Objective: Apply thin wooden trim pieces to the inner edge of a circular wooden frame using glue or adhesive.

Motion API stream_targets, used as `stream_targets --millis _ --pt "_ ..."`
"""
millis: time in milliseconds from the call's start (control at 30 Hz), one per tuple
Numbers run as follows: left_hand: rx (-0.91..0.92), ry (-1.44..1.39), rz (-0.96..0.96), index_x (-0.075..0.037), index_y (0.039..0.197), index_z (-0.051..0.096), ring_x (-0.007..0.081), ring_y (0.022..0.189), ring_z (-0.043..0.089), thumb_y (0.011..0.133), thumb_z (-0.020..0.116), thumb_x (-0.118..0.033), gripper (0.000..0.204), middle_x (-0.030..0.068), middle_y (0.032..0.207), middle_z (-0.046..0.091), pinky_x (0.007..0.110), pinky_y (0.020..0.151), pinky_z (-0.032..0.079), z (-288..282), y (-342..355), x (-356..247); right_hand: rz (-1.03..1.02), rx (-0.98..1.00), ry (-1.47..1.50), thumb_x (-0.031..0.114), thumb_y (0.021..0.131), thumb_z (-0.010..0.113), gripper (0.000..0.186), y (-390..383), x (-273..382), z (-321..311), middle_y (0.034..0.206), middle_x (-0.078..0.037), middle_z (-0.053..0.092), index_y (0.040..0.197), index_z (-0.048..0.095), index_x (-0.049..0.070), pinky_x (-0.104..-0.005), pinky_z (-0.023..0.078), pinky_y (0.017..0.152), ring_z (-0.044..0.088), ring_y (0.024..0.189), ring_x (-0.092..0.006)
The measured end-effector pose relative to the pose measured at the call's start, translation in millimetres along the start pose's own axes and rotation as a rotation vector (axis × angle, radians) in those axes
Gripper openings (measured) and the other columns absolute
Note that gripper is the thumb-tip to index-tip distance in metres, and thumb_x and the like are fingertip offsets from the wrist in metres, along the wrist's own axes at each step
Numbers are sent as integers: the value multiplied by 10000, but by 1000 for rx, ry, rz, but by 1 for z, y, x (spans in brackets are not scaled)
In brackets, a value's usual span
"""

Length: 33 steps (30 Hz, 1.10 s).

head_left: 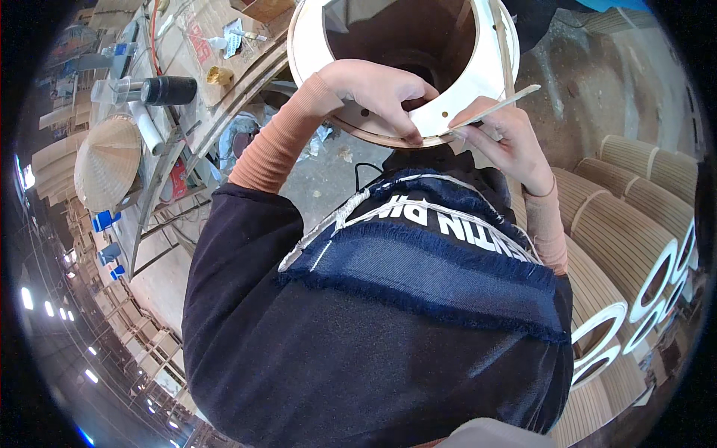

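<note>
A round piece with a white ring (308, 41) around a dark hollow stands before me at the top of the head view, small holes in its lower band. My left hand (381, 97) grips the ring's near left part, thumb pressed at the edge and fingers bent over the inner side. My right hand (510, 145) pinches a thin pale wooden strip (508, 100) at the near right rim; the strip angles up and rightward from the edge.
At left are a wooden bench (187, 30) with small containers, a black cylinder (169, 91) and a conical straw hat (107, 160). Ribbed curved panels (601, 216) and white oval-holed pieces (650, 299) lie at right. A long board (503, 45) runs beside the ring.
</note>
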<state>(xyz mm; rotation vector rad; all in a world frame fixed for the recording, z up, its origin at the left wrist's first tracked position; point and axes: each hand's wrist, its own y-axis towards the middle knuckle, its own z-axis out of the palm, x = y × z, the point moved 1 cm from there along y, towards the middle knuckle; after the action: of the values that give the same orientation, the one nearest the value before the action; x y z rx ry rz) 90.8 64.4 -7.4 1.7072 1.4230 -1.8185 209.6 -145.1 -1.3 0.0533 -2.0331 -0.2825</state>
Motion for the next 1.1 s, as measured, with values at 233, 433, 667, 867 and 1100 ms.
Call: stream_targets --millis 233,433,667,867,1100 --pt "-36 50 -95 136 1350 479 197 970 672 776 792 -299 785 189 1118 689 292 917 520 0 0 -5 -22 -12 18 37 868 698 221 1 0 0 996 -109 711 1086 690 66 -348 553 800 704 894 -264" --pt "26 -124 -48 147 1333 502 225 933 650 753 745 -344 797 176 1115 681 278 911 492 -2 7 17 -31 -6 3 44 877 693 215 1 1 0 980 -105 709 1091 681 62 -345 553 795 703 882 -260" --pt "90 -102 -78 166 1364 427 224 1003 615 723 700 -308 843 185 1200 628 274 935 474 -3 9 8 -16 -38 32 63 895 682 133 2 2 3 951 -64 708 1027 690 45 -300 527 770 697 842 -210" --pt "98 -40 -205 132 1317 477 198 1020 603 666 721 -207 774 154 1150 644 292 928 476 -7 14 11 -26 -41 11 53 903 669 132 1 2 2 955 -70 708 1033 689 41 -304 528 777 699 845 -220" --pt "148 55 -341 77 1458 358 234 1051 640 658 803 -351 1010 181 1228 622 289 948 491 -13 15 1 35 -4 42 55 896 677 203 2 4 0 994 -127 711 1097 687 32 -362 554 805 697 891 -275"
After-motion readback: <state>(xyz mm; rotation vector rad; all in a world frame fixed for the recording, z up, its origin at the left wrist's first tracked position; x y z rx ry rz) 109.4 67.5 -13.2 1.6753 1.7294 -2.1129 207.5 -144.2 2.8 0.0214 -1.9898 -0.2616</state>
